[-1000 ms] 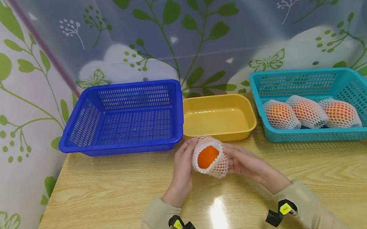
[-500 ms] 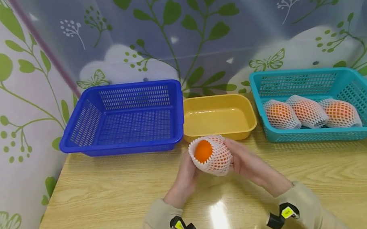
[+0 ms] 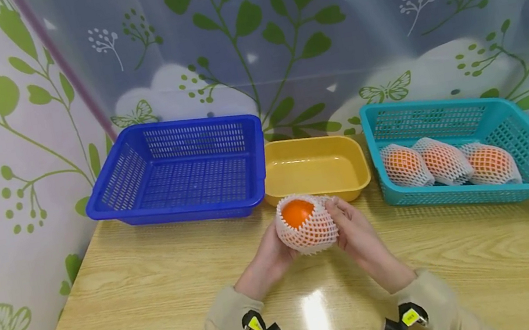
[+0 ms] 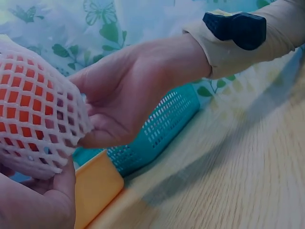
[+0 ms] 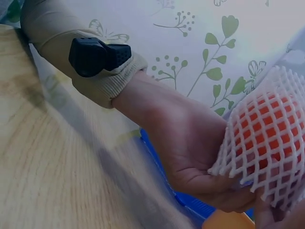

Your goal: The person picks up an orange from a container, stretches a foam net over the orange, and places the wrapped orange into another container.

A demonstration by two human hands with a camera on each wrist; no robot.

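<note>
A round orange fruit sits inside a white foam net sleeve, above the table in front of the yellow tray. Its bare top shows through the net's open end, which faces up and left. My left hand holds the netted fruit from the left and below; most of its fingers are hidden behind it. At the right end, my right hand pinches the net between thumb and fingers. In the left wrist view, the right hand meets the net's edge. The right wrist view shows the left hand against the net.
A blue basket stands at the back left. Beside it is a yellow tray. At the back right, a teal basket contains three netted fruits. Wood-grain table surrounds the hands; patterned curtains hang behind and at the sides.
The netted fruit has been turned in the hands, and its open end now faces up and left. The right hand has shifted its fingers to the net's right end. Baskets and tray stay put.
</note>
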